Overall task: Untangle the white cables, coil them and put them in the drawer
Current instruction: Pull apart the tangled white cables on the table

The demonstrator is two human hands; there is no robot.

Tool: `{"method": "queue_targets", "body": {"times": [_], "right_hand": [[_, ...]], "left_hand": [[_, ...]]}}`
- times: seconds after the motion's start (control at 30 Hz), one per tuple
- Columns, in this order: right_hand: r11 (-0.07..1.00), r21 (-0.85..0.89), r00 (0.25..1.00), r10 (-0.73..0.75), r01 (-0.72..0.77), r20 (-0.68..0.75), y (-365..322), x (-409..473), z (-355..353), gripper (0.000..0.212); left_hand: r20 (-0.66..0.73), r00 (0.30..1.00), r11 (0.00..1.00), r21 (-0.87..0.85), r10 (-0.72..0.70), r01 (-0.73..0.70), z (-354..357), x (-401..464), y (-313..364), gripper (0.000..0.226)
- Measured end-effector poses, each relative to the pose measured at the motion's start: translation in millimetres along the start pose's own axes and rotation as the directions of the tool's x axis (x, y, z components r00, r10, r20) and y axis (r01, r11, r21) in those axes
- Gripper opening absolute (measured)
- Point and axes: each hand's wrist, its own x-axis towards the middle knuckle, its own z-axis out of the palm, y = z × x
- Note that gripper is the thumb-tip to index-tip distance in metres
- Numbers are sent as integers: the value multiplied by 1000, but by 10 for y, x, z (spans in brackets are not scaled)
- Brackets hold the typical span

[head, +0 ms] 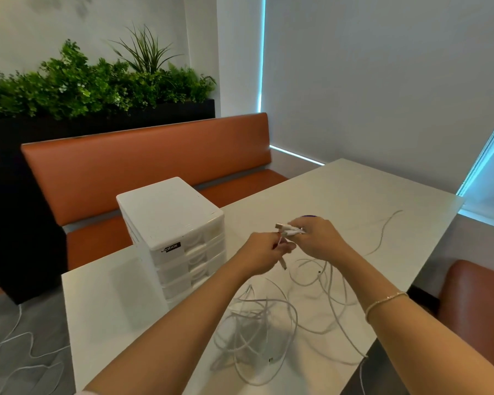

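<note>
I see both hands raised together above the white worktop [354, 189], close to its middle. My left hand [264, 250] has its fingers pinched on a thin white cable end, and a short length with a plug hangs down just below that hand. My right hand [320, 238] has its fingers closed around a small bundle of white connector ends, one plug sticking out toward the left. The two hands are almost touching.

Below and nearer to me, the white cables [257, 329] lie in a loose, tangled heap on the worktop, with loops crossing one another and strands rising up toward both hands. One strand runs away to the far right across the surface, and another drops over the near right edge.

To the left of my hands stands the white drawer unit [171, 220], upright on the worktop, with several translucent drawers stacked one above another. All the drawers look shut. Through their fronts I can make out pale curved shapes, but I cannot tell what they are. A dark label sits at the top front corner.

More white cable [20, 349] trails on the grey floor at the lower left. A bracelet [385, 300] sits on my right wrist. A small purple thing peeps out behind my right hand; I cannot tell what it is.
</note>
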Motion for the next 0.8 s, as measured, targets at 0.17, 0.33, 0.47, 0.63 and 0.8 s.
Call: {"method": "queue_targets", "body": {"times": [0.17,0.33,0.47,0.63,0.8], "right_hand": [[939,-337,993,98,-70,67,283,-4,-113,35],[933,-284,974,227,-223,-18,702,-31,-122,37],[933,-246,962,272,-263,-1,893,-53,-109,33],[953,-4,953,302,-302,29,945,-48,-75,24],[870,307,922,371,-386,110,898,-87,-24,21]], "left_hand": [[64,992,966,-227,-113,124,42,-26,-117,40],[63,925,922,128,-375,366,325,89,-582,42],[135,868,862,263,-477,433,623,167,-830,41],[60,867,831,325,-495,452,848,251,-911,40],[-52,882,842,274,-469,464,941,251,-1023,29]]}}
